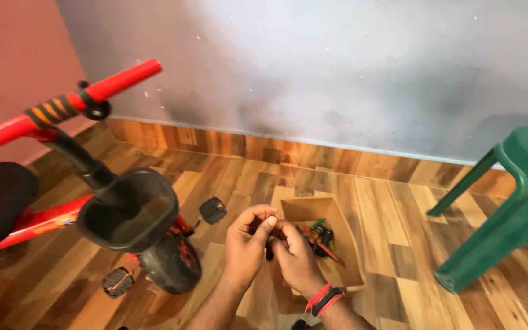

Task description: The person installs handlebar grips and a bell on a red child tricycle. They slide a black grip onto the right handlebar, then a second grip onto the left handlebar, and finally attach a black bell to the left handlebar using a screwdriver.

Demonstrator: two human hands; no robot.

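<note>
My left hand and my right hand meet low in the middle of the view, fingers pinched together around a small dark part that is mostly hidden between them. The right wrist wears red and black bands. Just behind the hands a tan plastic basket sits on the wooden floor with several small tools in it, one green-handled. To the left stands a small red tricycle with a black front basket, black front wheel and two pedals.
A green plastic chair stands at the right. A grey wall with a wood-pattern skirting runs behind; a reddish wall is at the left. The tricycle's red handlebar reaches up and across at the left.
</note>
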